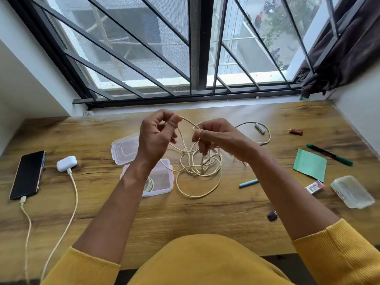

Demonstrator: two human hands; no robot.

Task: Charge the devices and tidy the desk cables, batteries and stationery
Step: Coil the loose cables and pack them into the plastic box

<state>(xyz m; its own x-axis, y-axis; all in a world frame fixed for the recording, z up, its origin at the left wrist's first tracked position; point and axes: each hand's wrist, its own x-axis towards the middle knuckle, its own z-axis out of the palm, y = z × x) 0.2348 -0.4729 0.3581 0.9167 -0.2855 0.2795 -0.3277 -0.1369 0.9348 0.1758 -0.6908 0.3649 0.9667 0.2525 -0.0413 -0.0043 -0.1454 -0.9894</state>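
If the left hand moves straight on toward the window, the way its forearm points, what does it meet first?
Probably nothing on the desk. The left hand, gripping the cream braided cable, is raised; beyond it lies only bare wooden desk, then the black window frame. Depth is unclear.

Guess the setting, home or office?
Probably a home desk by an upper-floor window: a wooden desk set against a barred window with a curtain, and a phone and earbud case plugged in.
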